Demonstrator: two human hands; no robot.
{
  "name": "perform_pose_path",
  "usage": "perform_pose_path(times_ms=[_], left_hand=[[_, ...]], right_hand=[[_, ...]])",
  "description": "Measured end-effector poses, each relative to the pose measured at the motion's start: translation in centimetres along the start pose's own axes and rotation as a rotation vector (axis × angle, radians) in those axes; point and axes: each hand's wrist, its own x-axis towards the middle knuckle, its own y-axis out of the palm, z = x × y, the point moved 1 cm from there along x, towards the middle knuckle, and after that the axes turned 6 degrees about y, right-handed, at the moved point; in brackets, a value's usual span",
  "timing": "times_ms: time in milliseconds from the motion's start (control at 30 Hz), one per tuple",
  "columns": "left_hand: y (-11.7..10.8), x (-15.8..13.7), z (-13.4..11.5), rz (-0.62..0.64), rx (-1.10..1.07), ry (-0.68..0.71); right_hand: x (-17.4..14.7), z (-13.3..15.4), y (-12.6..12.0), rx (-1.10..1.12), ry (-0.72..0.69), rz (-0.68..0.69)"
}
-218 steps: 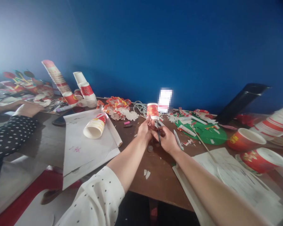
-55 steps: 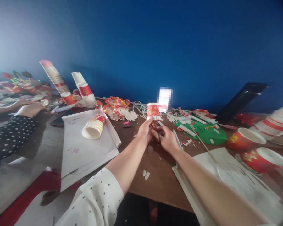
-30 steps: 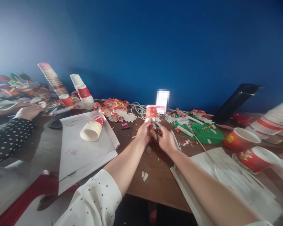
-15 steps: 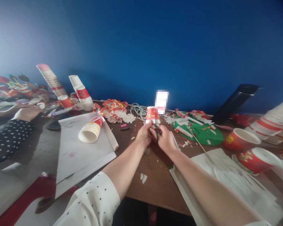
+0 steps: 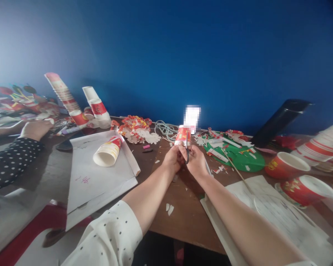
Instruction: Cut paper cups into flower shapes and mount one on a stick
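My left hand (image 5: 174, 157) grips a red-and-white paper cup (image 5: 181, 135) by its lower part, holding it up over the middle of the table. In my right hand (image 5: 194, 159) is a pair of scissors (image 5: 187, 149), fingers closed round the dark handles. The blades point away from me and lie against the cup's right side. Part of the cup is hidden behind my fingers, and so is much of the scissors. Just behind the cup stands a bright, pixelated rectangle (image 5: 192, 116).
Cut paper pieces (image 5: 137, 129) and a coiled cord (image 5: 164, 127) lie behind. A green sheet (image 5: 246, 159) with scraps, red cups (image 5: 287, 164) and a black cylinder (image 5: 280, 120) are right. Leftward are nested cups (image 5: 107, 153) on white board (image 5: 81, 192) and another person's hand (image 5: 34, 129).
The cup has tilted and shifted slightly right in my left hand. My right hand has turned the scissors, whose blades now stand along the cup's right side. The view has shifted a little.
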Motion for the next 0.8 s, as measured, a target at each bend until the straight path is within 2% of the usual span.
perform_pose_path(times_ms=[167,433,667,800], left_hand=[[0.1,-0.2,-0.1,0.044,0.027,0.046],[0.0,-0.2,-0.3,0.107,0.023,-0.021],[-0.1,-0.4,-1.2,0.042,0.015,-0.04],[0.1,-0.6,-1.0,0.072,0.094,-0.059]], right_hand=[[0.0,0.1,-0.1,0.046,-0.015,0.032],[0.6,-0.6,-0.4,0.102,-0.024,0.086],[0.5,-1.3,-0.5,0.115,0.039,0.131],[0.2,-0.8,-0.4,0.107,0.07,0.11]])
